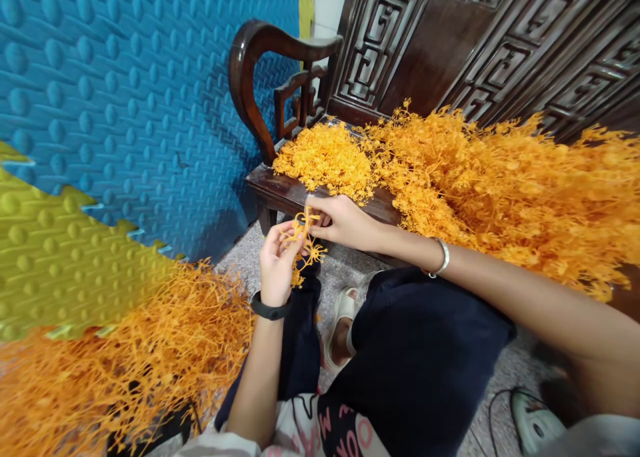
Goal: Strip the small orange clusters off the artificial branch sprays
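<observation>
On a bench [283, 184], orange heaps [490, 183], nearer, left hand [277, 267] and right hand [346, 222] pinching an orange sprig [315, 251]

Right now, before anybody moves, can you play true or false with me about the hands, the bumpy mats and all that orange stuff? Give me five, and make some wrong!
1. The left hand and the right hand both hold an orange sprig. True.
2. Nothing is worn on the left wrist. False: a black band goes around it.
3. A small pile of orange pieces lies on the wooden seat, near the armrest. True.
4. Everything bumpy is red. False: one mat part is blue and another is yellow-green.
5. A silver bracelet hangs from the seat. False: the silver bracelet is on the right arm.
</observation>
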